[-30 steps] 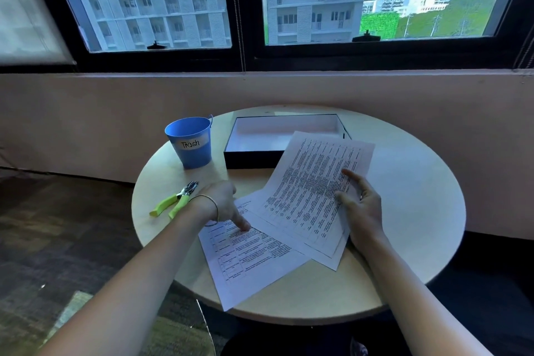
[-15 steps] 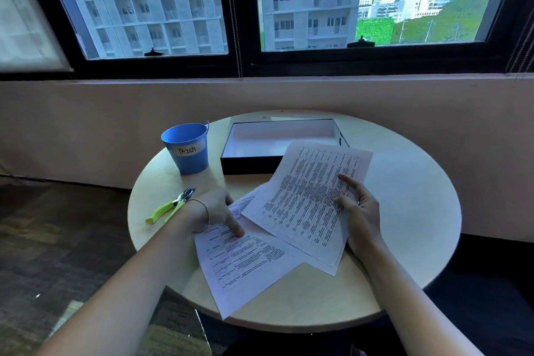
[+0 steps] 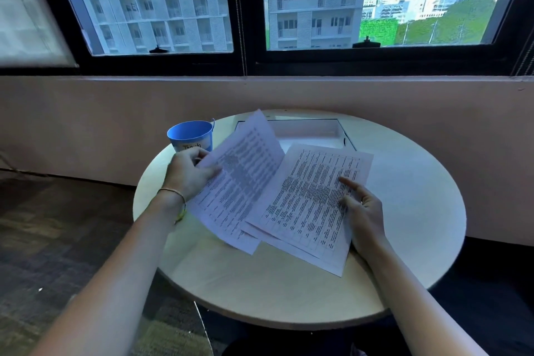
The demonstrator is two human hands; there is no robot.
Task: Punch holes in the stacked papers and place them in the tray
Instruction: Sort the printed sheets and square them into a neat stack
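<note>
My left hand (image 3: 189, 175) grips the left edge of a printed sheet (image 3: 239, 182) and holds it lifted and tilted over the table, its far corner covering the tray's left end. My right hand (image 3: 361, 211) lies flat with fingers spread on the right side of a second printed sheet (image 3: 312, 202), which rests on another sheet beneath it. The black tray (image 3: 312, 131) with a white inside stands at the back of the table. Of the green hole punch, only a tip (image 3: 181, 215) shows under my left wrist.
The round pale table (image 3: 404, 211) holds a blue cup (image 3: 189, 134) labelled Trash at the back left, just beyond my left hand. A wall and windows rise behind the table. Dark carpet floor lies to the left.
My left hand has picked up the left sheet and raised it toward the cup and tray. The right hand stays pressed on the other sheets. The camera moved closer.
</note>
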